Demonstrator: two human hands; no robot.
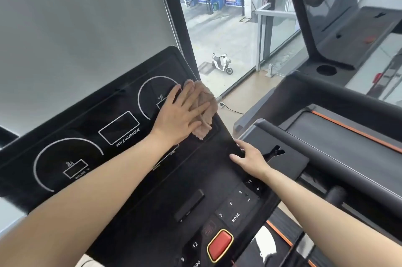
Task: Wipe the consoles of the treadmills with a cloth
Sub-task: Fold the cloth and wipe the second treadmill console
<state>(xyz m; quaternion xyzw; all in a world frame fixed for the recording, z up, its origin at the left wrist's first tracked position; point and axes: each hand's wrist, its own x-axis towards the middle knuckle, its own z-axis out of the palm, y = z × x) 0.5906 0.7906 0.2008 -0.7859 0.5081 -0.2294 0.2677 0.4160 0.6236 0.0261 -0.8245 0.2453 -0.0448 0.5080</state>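
Observation:
A black treadmill console with white dial outlines and a "PROGAM/MODE" box fills the left and centre. My left hand lies flat on a crumpled beige cloth, pressing it against the console's upper right corner. Fingers spread over the cloth, which sticks out past them to the right. My right hand rests on the console's right edge, fingers apart, holding nothing. A second treadmill's console stands at the upper right.
A red stop button and number keys sit low on the console. The neighbouring treadmill's belt with orange trim and its handrail lie to the right. A window ahead shows a street and a parked scooter.

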